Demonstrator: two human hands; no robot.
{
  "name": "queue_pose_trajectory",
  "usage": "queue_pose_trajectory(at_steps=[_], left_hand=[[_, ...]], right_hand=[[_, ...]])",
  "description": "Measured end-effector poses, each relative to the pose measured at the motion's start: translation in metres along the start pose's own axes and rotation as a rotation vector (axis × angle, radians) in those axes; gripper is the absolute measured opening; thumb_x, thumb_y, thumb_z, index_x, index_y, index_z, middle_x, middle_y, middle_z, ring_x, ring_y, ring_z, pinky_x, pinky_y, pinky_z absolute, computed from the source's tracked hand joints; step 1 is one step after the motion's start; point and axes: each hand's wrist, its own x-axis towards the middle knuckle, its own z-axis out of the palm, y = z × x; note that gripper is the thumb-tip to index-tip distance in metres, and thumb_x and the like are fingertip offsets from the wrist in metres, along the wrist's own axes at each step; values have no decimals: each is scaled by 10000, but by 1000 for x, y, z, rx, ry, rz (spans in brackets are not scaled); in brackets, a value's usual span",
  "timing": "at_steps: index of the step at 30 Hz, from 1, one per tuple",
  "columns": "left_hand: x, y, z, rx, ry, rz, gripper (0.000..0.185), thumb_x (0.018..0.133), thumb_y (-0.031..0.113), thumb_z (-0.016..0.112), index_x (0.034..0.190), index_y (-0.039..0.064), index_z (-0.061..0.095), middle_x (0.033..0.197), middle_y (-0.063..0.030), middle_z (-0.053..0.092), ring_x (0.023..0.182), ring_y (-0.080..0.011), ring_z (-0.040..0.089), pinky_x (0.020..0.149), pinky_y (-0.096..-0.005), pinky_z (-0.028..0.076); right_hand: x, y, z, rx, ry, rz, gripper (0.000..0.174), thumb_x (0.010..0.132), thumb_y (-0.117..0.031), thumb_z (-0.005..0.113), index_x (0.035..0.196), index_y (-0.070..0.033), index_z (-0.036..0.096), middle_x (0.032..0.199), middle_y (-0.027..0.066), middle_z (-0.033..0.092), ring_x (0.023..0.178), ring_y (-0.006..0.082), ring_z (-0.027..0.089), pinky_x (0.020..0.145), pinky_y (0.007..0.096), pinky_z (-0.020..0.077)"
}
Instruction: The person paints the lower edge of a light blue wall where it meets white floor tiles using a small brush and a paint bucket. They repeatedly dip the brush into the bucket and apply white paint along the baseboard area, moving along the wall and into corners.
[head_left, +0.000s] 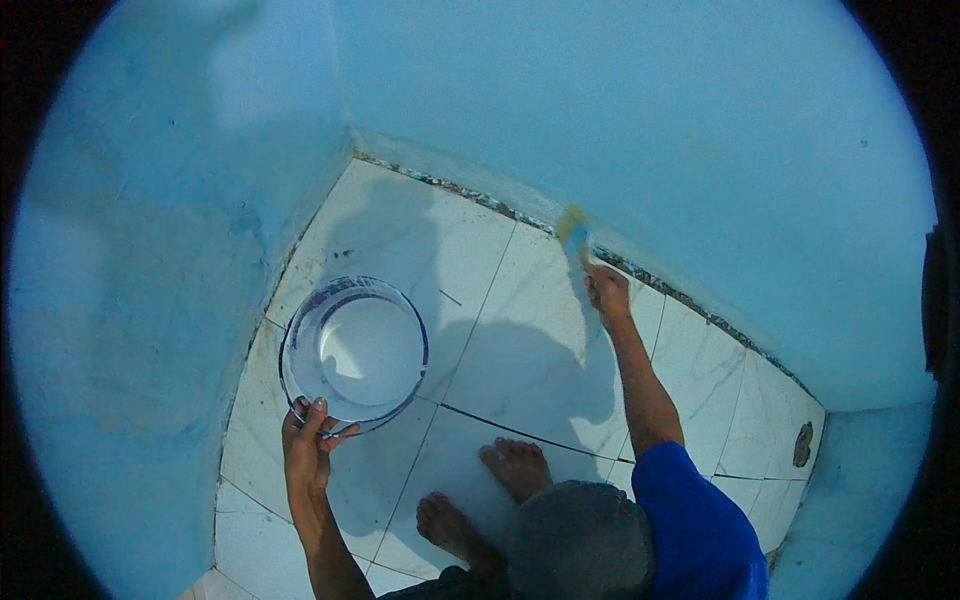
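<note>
My left hand (309, 442) grips the near rim of a round bucket (289, 345), thumb over the edge and fingers beneath. White paint (382, 352) lies in the bucket, and a sunlit patch brightens its surface. In my right hand (609, 294) is the handle of a paintbrush (576, 232), blurred, with yellowish bristles and a blue part. Its bristles meet the foot of the blue wall (637, 135), along the strip just above the floor. Whether the bucket rests on the floor or is held up I cannot tell.
White marble-look tiles (480, 262) cover the floor. A second blue wall (150, 300) stands close on the left, meeting the first at a corner. Dark rough gap (667, 289) runs along the wall's base. My bare feet (517, 465) are near the bucket; a brown object (802, 444) lies far right.
</note>
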Motion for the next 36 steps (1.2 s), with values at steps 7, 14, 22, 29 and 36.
queue_pose_trajectory(at_steps=[7,14,22,29,36], left_hand=[[5,-4,-10,30,-34,-33,554,883,255,699,1254,-60,434,1150,-170,555,963,-294,641,722,-422,646],[3,-4,-2,28,-27,-24,520,901,247,681,1255,-50,443,1087,-128,563,858,-239,616,707,-422,647],[4,-2,-3,-7,-15,-17,397,875,234,719,1102,6,486,1022,-121,573,910,-259,644,723,-430,644],[1,-4,-3,21,21,11,370,888,234,696,1082,-5,490,1058,-149,579,918,-261,653,692,-422,648],[7,-8,-13,42,-18,-8,470,890,260,702,1189,-9,458,1104,-124,545,913,-248,620,735,-446,637]], right_hand=[[-31,4,-32,17,-52,-31,193,932,-206,627,1018,-34,649,722,0,575,516,57,432,432,229,292],[1,8,-15,38,-66,-77,195,928,-234,639,977,-47,663,701,-15,557,507,61,420,437,232,293],[-45,27,-122,29,69,-67,222,950,-252,621,973,-33,646,698,-3,564,505,47,441,413,226,308],[-25,8,-89,-48,-53,-85,220,954,-244,602,953,-30,654,692,-5,566,493,60,424,426,242,294],[-18,15,-152,-157,66,-55,200,924,-251,655,966,-57,684,722,-21,581,552,55,467,463,235,327]])
